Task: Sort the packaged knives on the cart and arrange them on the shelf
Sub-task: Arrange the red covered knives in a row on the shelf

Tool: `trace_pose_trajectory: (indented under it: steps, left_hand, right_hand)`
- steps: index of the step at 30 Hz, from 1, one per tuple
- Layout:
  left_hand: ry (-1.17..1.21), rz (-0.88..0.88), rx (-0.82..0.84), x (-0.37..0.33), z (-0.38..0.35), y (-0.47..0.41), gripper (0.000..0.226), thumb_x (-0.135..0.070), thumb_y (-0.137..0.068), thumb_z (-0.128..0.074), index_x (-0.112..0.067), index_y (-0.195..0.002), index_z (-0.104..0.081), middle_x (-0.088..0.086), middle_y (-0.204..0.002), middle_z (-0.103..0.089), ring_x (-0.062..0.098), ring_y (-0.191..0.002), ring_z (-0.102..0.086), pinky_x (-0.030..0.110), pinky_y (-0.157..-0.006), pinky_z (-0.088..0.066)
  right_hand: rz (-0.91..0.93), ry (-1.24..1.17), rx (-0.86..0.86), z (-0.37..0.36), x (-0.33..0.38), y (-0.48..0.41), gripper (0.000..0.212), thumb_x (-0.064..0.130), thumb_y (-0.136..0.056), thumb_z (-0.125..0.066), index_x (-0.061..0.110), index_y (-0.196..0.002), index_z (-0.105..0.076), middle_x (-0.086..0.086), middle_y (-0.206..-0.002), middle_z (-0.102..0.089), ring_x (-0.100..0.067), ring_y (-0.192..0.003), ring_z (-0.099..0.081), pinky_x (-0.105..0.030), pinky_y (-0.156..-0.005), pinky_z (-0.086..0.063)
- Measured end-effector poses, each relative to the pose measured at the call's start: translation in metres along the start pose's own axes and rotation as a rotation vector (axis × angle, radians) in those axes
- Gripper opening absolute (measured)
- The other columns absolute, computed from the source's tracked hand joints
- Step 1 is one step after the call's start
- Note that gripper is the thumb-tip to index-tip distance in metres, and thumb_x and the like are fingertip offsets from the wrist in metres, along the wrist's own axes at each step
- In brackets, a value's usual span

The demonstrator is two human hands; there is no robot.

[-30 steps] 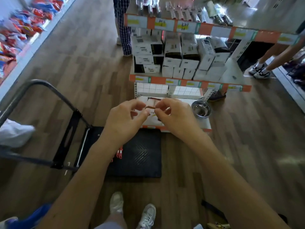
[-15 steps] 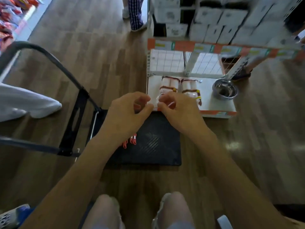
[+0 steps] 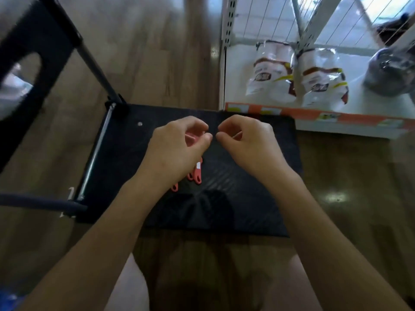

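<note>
Hovering at frame centre over the flat black cart deck [image 3: 247,209], the left hand [image 3: 177,149] and right hand [image 3: 249,142] curl their fingers, tips nearly meeting; whether they pinch anything I cannot tell. Red-handled packaged knives [image 3: 197,173] lie beneath the left hand. This looks like the picking step. Next comes a firm grip, then a carry to the white shelf [image 3: 233,81] at upper right.

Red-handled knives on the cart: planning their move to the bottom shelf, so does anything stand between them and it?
Nothing visible does. The knives lie on the cart deck, partly under the left hand; the deck between them and the shelf is bare. Two white bags and a metal bowl sit on it.
</note>
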State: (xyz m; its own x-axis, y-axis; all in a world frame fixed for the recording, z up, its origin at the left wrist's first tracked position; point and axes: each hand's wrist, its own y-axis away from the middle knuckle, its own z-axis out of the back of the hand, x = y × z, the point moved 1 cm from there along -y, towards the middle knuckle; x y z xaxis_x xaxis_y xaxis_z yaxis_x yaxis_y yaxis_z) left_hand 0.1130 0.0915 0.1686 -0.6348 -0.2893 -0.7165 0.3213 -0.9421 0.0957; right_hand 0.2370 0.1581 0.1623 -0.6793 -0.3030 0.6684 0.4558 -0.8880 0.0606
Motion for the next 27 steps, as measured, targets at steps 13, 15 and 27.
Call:
trace_pose_trajectory:
  steps: [13,15,27]
  left_hand:
    - [-0.133,0.107,0.011,0.112,-0.063,-0.019,0.021,-0.036,-0.083,-0.058,-0.03,-0.102,-0.064,-0.009,-0.1,-0.066,0.012,-0.093,-0.063,0.033,-0.085,-0.051]
    - [-0.137,0.056,-0.043,0.11,-0.06,-0.022,0.021,-0.037,-0.084,-0.057,-0.03,-0.102,-0.063,-0.011,-0.098,-0.066,0.011,-0.09,-0.063,0.035,-0.083,-0.052]
    - [-0.163,0.229,0.098,0.14,-0.104,-0.037,0.022,-0.034,-0.087,-0.055,-0.024,-0.105,-0.062,-0.002,-0.102,-0.067,0.02,-0.093,-0.063,0.038,-0.084,-0.053]
  right_hand:
    - [-0.106,-0.006,0.024,-0.103,-0.06,-0.037,0.011,0.031,-0.084,-0.063,0.024,-0.091,-0.067,0.012,-0.084,-0.06,-0.005,-0.081,-0.057,-0.019,-0.066,-0.044]
    - [-0.106,-0.002,0.041,-0.111,-0.062,-0.039,0.011,0.033,-0.083,-0.064,0.024,-0.089,-0.066,0.011,-0.082,-0.06,-0.006,-0.08,-0.058,-0.021,-0.067,-0.046]
    - [-0.252,0.178,0.202,-0.167,-0.094,-0.035,0.032,0.044,-0.087,-0.055,0.015,-0.097,-0.061,-0.001,-0.099,-0.064,-0.021,-0.091,-0.06,-0.035,-0.074,-0.049]
